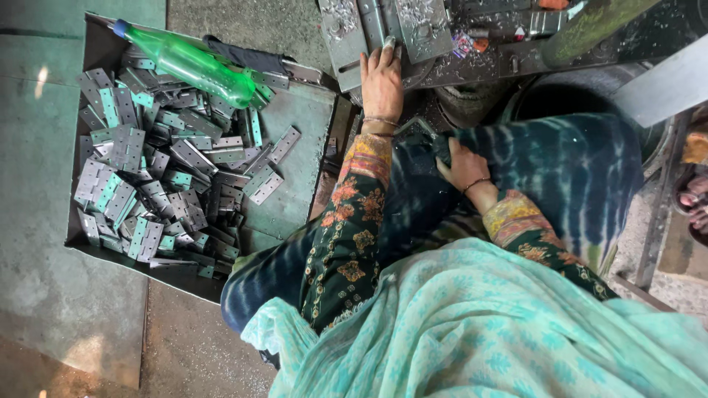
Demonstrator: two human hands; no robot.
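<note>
My left hand [382, 79] reaches forward to the grey metal machine bed [346, 37]. Its fingers are held together, with the tips pinching a small pale metal piece [389, 42] at the slot between two steel plates. My right hand [463, 166] lies on my lap, the fingers curled down into a fold of dark blue tie-dyed cloth [560, 162]. The fold hides anything that hand may hold. Both wrists wear thin bangles, and both sleeves are floral.
On the floor to the left, a shallow metal tray [302, 125] holds a heap of several grey hinge plates [147, 184]. A green plastic bottle [193, 66] lies across its far end. Metal shavings cover the machine [509, 29]. Another person's foot [693, 203] is at the right edge.
</note>
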